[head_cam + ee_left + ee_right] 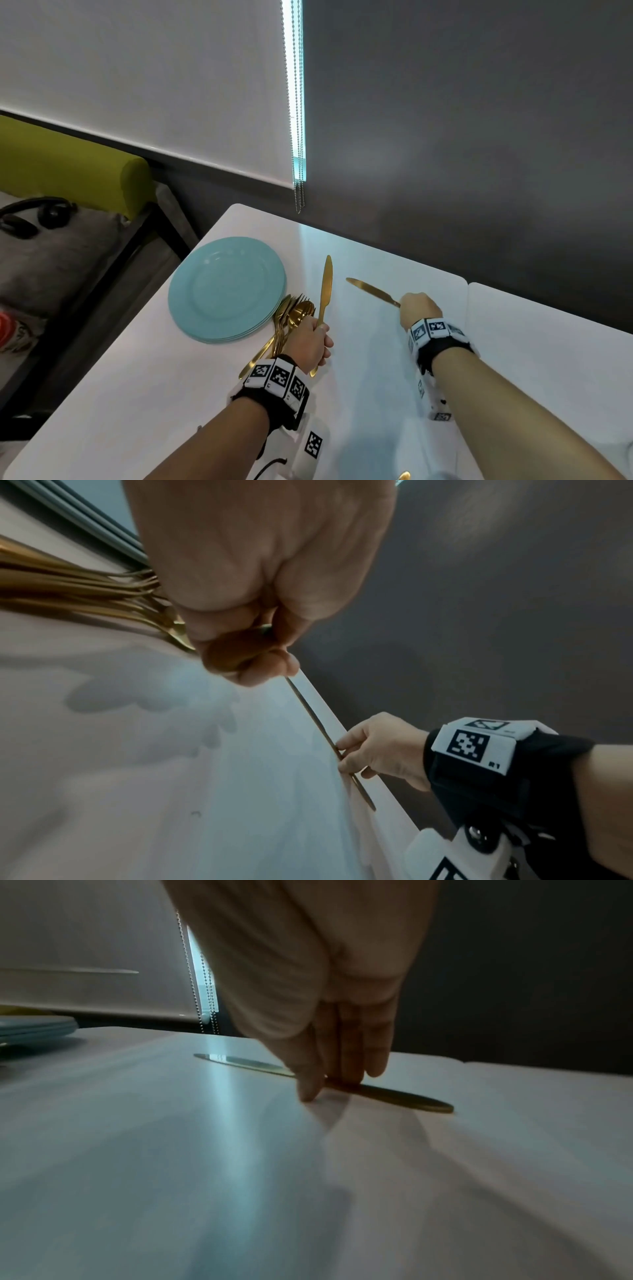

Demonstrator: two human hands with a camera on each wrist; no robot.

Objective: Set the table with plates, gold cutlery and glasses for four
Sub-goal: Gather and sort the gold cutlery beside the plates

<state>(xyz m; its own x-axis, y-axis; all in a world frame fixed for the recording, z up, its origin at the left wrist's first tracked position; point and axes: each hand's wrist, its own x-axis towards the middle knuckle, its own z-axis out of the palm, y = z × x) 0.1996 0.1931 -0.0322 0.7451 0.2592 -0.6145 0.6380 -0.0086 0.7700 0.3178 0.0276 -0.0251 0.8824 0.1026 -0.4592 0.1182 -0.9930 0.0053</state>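
Note:
A stack of teal plates (226,291) sits at the far left corner of the white table (171,394). A pile of gold forks and spoons (291,315) lies beside it, and shows in the left wrist view as gold cutlery (85,593). My left hand (317,337) grips one gold knife (325,287) by its handle, blade pointing away from me. My right hand (416,306) pinches a second gold knife (371,291) near its middle. That second knife (404,1099) lies flat on the table, with my thumb (308,1091) touching the surface.
A dark wall runs along the far table edge. A bead chain (298,171) hangs from the white blind. A seam (467,325) joins a second table on the right. A green bench back (68,161) and a grey cushion (51,257) are on the left. A gold tip (404,475) shows at the bottom edge.

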